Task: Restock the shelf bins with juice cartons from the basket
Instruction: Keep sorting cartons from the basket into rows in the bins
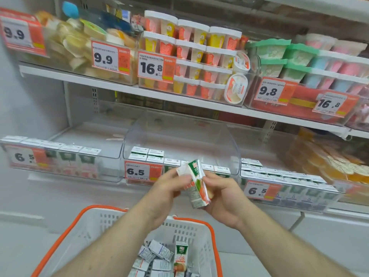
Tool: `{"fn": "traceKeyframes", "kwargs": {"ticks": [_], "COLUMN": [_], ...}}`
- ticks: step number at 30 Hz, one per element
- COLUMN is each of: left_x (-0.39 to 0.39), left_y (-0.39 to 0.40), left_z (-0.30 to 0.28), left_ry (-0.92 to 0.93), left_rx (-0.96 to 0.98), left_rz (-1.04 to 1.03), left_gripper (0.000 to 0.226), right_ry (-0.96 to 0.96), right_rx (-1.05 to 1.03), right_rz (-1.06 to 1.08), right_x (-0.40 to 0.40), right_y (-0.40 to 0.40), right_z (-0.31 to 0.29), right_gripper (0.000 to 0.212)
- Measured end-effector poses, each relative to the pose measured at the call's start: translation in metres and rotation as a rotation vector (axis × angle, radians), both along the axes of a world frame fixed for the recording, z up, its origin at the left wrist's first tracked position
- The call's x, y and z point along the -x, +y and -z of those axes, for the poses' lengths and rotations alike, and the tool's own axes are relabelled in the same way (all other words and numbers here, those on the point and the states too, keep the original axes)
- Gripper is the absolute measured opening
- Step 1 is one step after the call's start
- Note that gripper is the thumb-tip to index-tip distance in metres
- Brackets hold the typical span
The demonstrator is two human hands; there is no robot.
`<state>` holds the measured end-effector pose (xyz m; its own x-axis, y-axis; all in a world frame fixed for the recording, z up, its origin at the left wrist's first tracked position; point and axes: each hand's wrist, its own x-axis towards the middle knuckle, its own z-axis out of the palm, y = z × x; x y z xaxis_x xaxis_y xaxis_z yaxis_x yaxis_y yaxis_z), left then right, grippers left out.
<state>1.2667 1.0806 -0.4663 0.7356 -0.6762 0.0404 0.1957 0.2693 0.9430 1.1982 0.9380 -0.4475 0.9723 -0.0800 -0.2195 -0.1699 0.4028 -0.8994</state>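
Lowest in the frame sits a white basket (93, 232) with an orange rim, holding a heap of small juice cartons (157, 260), most lying flat, one green-and-orange carton (181, 255) standing upright among them. Two bare forearms reach up from the bottom edge and meet above the basket at centre frame. Both hands are clamped on a single juice carton (196, 186), tilted with its top toward the upper left: the left hand (166, 193) grips its left side and white folded top, the right hand (224, 198) curls round its right side and lower end. Just behind the hands, on the lower shelf, stands a clear middle bin (179, 136), with cartons only along its front and a 6.5 price tag (137, 170) on its face. At lower left, a left bin (60, 162) holds one row of cartons; at right, a right bin (289, 186) is packed with them. Across the top of the frame the upper shelf (119, 84) carries clear bins of dessert cups (191, 56) with tags reading 9.9, 16.8 and 9.8.
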Motion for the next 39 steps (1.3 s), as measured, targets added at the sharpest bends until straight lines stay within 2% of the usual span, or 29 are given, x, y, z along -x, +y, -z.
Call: {"fn": "traceKeyframes", "kwargs": {"ticks": [2,4,7,9,11,13,16,19,20,22,24,27,32,34,36,39], "left_x": [0.002,0.002,-0.003,-0.008,-0.012,-0.017,-0.019,-0.023,-0.026,-0.038,-0.053,-0.074,-0.090,-0.093,-0.095,-0.096], "left_y": [0.004,0.006,0.010,0.012,0.012,0.009,0.004,0.004,0.006,0.014,0.024,0.030,0.016,0.014,0.013,0.010], "left_z": [0.010,0.010,0.010,0.012,0.015,0.018,0.020,0.022,0.024,0.028,0.031,0.031,0.033,0.040,0.046,0.049], "left_ry": [-0.032,-0.044,-0.206,-0.345,-0.459,-0.602,-0.815,-0.852,-0.858,-0.903,-0.857,-0.787,-0.905,-0.934,-0.938,-0.942], "left_rx": [-0.007,0.018,-0.032,-0.091,-0.108,-0.219,-0.379,-0.383,-0.385,-0.437,-0.543,-0.657,-1.029,-1.083,-1.075,-1.068], "left_rz": [-0.001,-0.102,-0.328,-0.486,-0.581,-0.662,-0.786,-0.795,-0.776,-0.825,-0.956,-1.089,-0.859,-0.853,-0.865,-0.885], "left_gripper": [0.067,0.058,0.055,0.056,0.056,0.055,0.052,0.047,0.052,0.062,0.067,0.063,0.067,0.076,0.079,0.072], "right_ry": [0.027,0.024,0.053,0.033,-0.019,-0.066,-0.110,-0.165,-0.200,-0.251,-0.218,-0.104,0.183,0.238,0.259,0.301], "right_rx": [-0.078,-0.054,0.351,0.477,0.493,0.557,0.697,1.087,1.136,1.069,1.012,1.155,1.339,1.362,1.306,1.126], "right_rz": [-0.010,-0.005,0.103,0.196,0.204,0.143,0.035,0.122,0.155,0.235,0.265,0.232,-0.117,-0.222,-0.275,-0.330], "right_x": [-0.005,-0.010,-0.015,-0.016,-0.017,-0.019,-0.026,-0.038,-0.043,-0.056,-0.078,-0.119,-0.177,-0.190,-0.199,-0.207], "right_y": [0.006,0.010,0.011,0.013,0.017,0.024,0.035,0.039,0.037,0.025,0.004,-0.024,-0.037,-0.037,-0.034,-0.033], "right_z": [0.003,0.002,-0.004,-0.010,-0.020,-0.029,-0.031,-0.024,-0.024,-0.031,-0.043,-0.050,-0.026,-0.017,-0.010,-0.002], "right_gripper": [0.062,0.047,0.016,0.003,0.009,0.014,0.035,0.021,0.017,0.016,0.017,0.019,0.020,0.022,0.024,0.024]}}
